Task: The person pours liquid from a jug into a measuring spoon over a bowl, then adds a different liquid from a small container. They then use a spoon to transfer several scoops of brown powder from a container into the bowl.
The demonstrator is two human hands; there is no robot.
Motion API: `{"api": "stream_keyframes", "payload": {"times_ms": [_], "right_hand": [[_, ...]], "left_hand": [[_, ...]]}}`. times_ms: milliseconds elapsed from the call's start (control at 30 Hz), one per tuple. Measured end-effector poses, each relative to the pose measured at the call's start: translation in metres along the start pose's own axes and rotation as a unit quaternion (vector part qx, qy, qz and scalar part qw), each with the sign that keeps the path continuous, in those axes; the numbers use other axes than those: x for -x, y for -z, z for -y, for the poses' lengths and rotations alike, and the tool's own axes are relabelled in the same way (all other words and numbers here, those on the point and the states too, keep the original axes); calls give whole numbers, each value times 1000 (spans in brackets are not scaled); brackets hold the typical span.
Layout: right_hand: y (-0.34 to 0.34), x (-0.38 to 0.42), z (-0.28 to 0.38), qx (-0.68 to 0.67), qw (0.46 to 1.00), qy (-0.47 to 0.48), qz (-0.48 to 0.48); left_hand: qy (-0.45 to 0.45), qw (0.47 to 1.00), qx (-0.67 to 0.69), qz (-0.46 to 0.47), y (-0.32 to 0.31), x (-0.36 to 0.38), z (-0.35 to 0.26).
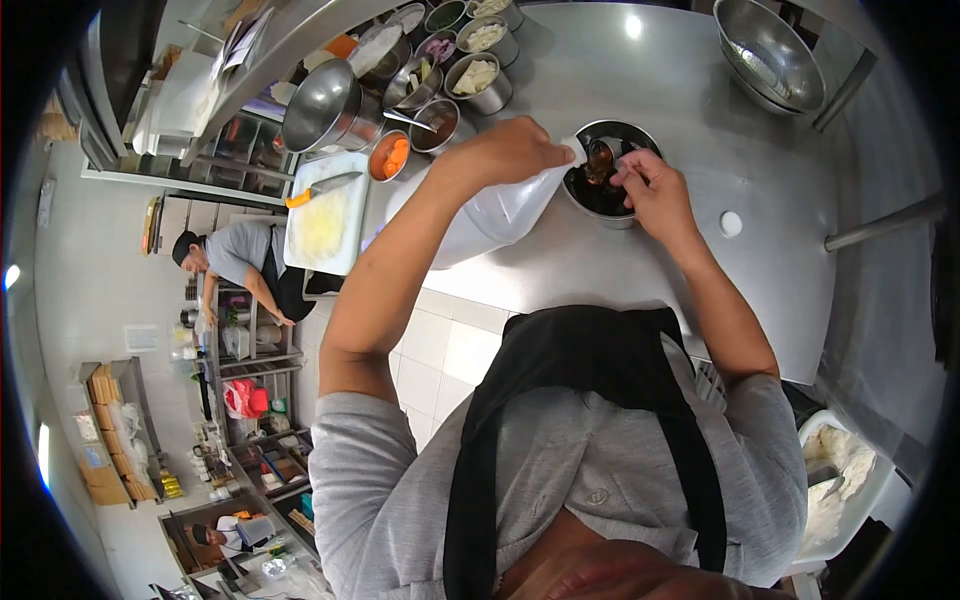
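My left hand (pixel 525 152) is closed on the neck of a large translucent plastic jug (pixel 505 215). The jug lies tilted, its white mouth pointing over the near-left rim of a round metal bowl (pixel 608 215). Dark contents show inside the bowl. Above it, my right hand (pixel 655 195) pinches what looks like a small spoon (pixel 600 162) with dark brown, shiny liquid in it, close to the jug's mouth. Its handle is mostly hidden by my fingers.
Metal containers of ingredients (pixel 478 82) crowd the upper left, beside a white cutting board (pixel 325 225) with a yellow-handled knife (pixel 322 190). A colander (pixel 770 60) stands upper right. A white round piece (pixel 731 223) lies on the steel table. Another person (pixel 240 255) works at left.
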State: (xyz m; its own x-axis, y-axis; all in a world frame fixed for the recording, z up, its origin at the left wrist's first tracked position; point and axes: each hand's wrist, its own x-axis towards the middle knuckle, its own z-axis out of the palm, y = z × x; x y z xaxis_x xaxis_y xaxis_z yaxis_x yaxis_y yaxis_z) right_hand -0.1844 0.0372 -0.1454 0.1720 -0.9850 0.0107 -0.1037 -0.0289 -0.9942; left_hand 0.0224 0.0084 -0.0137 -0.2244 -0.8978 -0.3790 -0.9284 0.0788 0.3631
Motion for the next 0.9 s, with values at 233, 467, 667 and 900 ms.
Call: {"api": "stream_keyframes", "payload": {"times_ms": [233, 467, 667, 900], "right_hand": [[19, -23, -8, 272, 906, 311, -90], [1, -13, 13, -100, 993, -38, -55], [-37, 78, 21, -222, 952, -203, 55], [-55, 87, -75, -187, 940, -279, 65]], "left_hand": [[0, 959, 244, -142, -10, 75, 26], [27, 828, 514, -223, -48, 150, 64], [-27, 801, 541, -253, -73, 172, 77], [-38, 785, 542, -298, -93, 178, 85]]}}
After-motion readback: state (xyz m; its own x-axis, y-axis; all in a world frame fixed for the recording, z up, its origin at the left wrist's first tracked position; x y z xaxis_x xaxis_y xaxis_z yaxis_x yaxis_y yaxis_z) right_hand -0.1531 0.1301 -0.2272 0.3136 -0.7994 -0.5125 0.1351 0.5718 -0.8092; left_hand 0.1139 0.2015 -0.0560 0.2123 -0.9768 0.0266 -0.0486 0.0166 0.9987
